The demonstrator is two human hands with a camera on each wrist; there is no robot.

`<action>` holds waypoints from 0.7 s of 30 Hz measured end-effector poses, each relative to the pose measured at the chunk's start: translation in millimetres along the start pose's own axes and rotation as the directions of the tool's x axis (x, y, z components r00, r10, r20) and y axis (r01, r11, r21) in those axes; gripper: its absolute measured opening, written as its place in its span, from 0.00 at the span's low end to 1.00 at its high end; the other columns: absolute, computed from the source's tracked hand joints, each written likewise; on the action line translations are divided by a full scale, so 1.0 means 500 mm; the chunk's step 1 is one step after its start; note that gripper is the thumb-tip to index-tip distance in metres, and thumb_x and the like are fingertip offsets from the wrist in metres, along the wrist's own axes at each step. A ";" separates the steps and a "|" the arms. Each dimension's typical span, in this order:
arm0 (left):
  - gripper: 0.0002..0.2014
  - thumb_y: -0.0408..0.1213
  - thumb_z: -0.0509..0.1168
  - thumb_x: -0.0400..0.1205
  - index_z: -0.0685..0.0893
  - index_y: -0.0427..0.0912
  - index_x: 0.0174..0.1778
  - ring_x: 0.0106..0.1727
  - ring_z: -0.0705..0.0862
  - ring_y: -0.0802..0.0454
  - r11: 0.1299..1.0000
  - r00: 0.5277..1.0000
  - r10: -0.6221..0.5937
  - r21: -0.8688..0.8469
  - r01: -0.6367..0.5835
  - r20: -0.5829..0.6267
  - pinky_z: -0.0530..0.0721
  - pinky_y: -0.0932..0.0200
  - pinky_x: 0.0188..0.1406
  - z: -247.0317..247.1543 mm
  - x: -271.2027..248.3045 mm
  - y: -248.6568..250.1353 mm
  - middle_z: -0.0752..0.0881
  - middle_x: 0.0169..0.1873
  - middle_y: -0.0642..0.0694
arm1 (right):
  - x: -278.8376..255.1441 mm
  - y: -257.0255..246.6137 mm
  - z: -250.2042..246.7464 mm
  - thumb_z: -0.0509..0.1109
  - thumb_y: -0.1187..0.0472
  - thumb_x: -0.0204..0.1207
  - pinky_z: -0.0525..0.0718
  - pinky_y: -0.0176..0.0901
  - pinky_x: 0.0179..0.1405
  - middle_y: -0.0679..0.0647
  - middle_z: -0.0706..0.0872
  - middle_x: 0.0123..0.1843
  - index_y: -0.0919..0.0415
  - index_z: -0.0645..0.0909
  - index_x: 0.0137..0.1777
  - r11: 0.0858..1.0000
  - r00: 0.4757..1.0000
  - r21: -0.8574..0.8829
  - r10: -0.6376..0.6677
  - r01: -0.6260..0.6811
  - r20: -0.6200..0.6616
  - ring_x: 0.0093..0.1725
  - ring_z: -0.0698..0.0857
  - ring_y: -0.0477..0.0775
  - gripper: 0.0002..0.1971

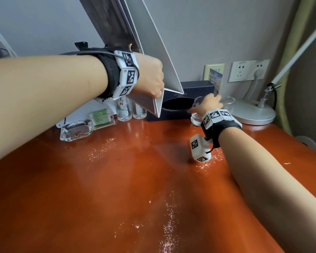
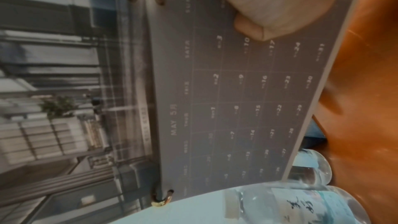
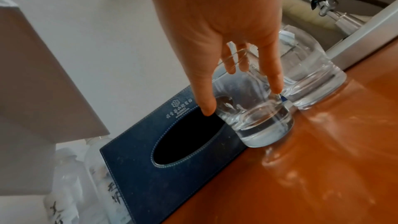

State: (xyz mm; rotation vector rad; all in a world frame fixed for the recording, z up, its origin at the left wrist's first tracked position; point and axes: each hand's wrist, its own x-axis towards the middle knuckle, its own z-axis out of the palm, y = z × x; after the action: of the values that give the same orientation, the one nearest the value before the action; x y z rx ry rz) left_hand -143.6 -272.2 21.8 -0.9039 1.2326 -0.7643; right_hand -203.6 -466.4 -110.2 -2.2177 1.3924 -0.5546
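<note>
My left hand grips the lower corner of a grey ring-bound desk calendar and holds it tilted above the back of the orange-brown table. In the left wrist view my thumb presses on the May page of the calendar. My right hand reaches to the back right. It pinches the rim of a clear glass tumbler, some fingers inside and the thumb outside. The tumbler leans slightly, its base at the table beside the tissue box.
A dark blue tissue box stands against the wall. A second tumbler and a lamp base are to its right. Two water bottles, a green packet holder and a glass ashtray sit at the left. White specks dot the table.
</note>
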 end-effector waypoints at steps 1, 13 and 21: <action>0.13 0.33 0.54 0.79 0.79 0.47 0.55 0.53 0.84 0.47 1.000 1.000 0.003 -0.004 -0.003 -0.009 0.74 0.58 0.45 -0.002 0.003 0.001 0.84 0.51 0.49 | 0.002 0.001 0.003 0.80 0.51 0.66 0.73 0.58 0.66 0.63 0.63 0.74 0.68 0.64 0.72 1.000 1.000 -0.017 -0.013 0.013 -0.004 0.74 0.67 0.68 0.41; 0.13 0.29 0.60 0.76 0.79 0.47 0.54 0.50 0.85 0.46 0.998 0.998 0.054 0.037 -0.054 -0.014 0.79 0.57 0.45 0.008 0.032 0.014 0.85 0.48 0.49 | 0.010 0.000 0.013 0.79 0.47 0.66 0.73 0.55 0.66 0.64 0.64 0.73 0.69 0.63 0.73 0.973 0.988 -0.205 -0.126 0.105 -0.094 0.73 0.64 0.66 0.43; 0.17 0.27 0.63 0.73 0.80 0.46 0.56 0.51 0.84 0.46 0.987 0.995 0.096 0.125 -0.097 0.014 0.80 0.58 0.47 -0.012 0.014 0.005 0.85 0.50 0.48 | -0.019 -0.003 -0.034 0.75 0.54 0.71 0.73 0.57 0.66 0.64 0.63 0.73 0.68 0.65 0.71 0.986 0.984 -0.132 -0.116 0.098 -0.138 0.71 0.66 0.68 0.34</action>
State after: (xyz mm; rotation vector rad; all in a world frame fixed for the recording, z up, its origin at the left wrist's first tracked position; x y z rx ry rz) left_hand -148.1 -278.2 15.8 -0.7390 1.1992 -0.7517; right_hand -215.8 -460.2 -96.2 -2.4054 1.4203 -0.6970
